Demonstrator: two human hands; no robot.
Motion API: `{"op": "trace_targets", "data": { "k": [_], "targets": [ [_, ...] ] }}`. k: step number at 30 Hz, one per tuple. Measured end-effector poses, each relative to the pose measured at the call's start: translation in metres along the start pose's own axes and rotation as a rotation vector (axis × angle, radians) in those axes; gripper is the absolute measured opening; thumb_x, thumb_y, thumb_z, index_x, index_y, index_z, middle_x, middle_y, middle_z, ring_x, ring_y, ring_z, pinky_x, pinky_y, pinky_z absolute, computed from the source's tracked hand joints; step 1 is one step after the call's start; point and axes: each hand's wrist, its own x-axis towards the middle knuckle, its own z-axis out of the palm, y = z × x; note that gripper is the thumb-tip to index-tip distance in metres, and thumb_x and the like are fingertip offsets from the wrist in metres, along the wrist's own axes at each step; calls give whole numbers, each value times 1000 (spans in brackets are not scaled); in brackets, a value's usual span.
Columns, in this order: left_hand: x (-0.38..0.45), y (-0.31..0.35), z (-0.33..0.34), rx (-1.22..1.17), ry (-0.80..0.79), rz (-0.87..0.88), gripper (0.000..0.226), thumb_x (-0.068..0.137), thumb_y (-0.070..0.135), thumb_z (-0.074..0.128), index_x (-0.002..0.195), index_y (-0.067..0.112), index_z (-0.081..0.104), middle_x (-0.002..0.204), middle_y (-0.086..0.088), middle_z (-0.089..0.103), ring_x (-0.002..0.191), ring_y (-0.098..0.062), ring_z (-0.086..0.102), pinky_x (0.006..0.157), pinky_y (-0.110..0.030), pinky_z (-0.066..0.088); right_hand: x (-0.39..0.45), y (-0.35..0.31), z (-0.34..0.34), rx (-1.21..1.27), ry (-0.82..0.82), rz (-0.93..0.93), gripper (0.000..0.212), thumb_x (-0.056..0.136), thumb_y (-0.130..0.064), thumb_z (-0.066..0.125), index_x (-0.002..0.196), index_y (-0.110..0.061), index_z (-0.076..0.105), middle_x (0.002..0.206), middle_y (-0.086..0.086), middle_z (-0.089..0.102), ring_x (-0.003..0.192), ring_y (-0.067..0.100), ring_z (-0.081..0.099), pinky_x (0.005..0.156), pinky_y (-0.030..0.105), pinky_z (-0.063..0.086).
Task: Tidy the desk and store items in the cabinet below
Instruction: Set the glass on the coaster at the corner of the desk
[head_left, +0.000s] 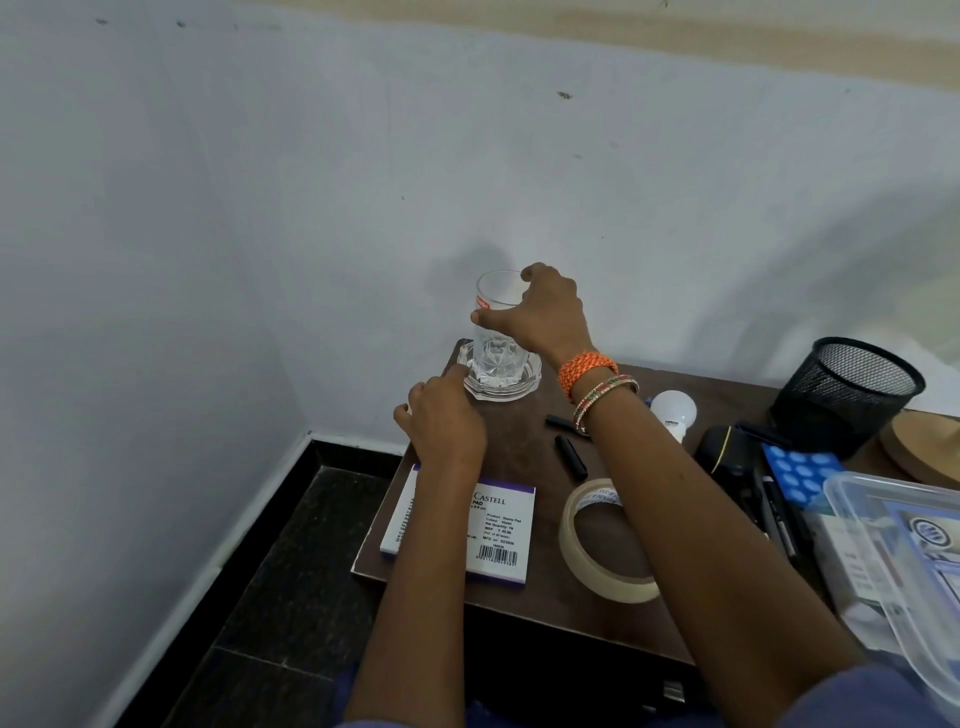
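Right hand curled round one clear drinking glass, thumb on the near wall, fingers over the rim, at the far left corner of the dark wooden desk. Glass standing upright in, or just above, one faceted glass dish; contact between the two not clear. Left hand lying by the left edge just beside that dish, fingertips touching its near rim, fingers loosely bent, nothing held. Wall close behind the corner, floor dropping away past the left edge, so little spare room there. One white stamp pad box near the front left corner, partly under the left forearm. One roll of masking tape beside it, toward the front edge, under the right forearm. Two black markers in the middle of the desk. One white bulb behind the right wrist. One black mesh pen cup at the far right, well apart from the glass. One clear plastic box filling the right front.
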Motion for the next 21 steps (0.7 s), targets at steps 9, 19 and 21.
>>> {"op": "trace_targets", "data": {
  "k": [9,19,21],
  "targets": [
    [1,-3,3,-11,-28,-23,29,95,20,49,124,22,54,120,-9,61,122,-27,48,107,-46,25,-9,-7,16,-183,17,-27,73,81,-40,70,134,-6,32,131,16,47,115,37,53,86,39,45],
    [0,-9,6,-90,-67,-16,41,97,19,44,136,31,45,127,-9,60,125,-29,45,109,-50,21,-10,-8,18,-216,9,-7,81,84,-41,66,142,-6,23,135,17,41,114,37,55,86,42,46],
    [1,-9,6,-68,-64,-17,38,97,20,44,134,30,47,127,-9,60,126,-28,45,109,-51,19,-11,-9,19,-261,13,-6,82,85,-44,63,144,-5,20,136,18,40,113,37,55,85,41,46]
  ]
}}
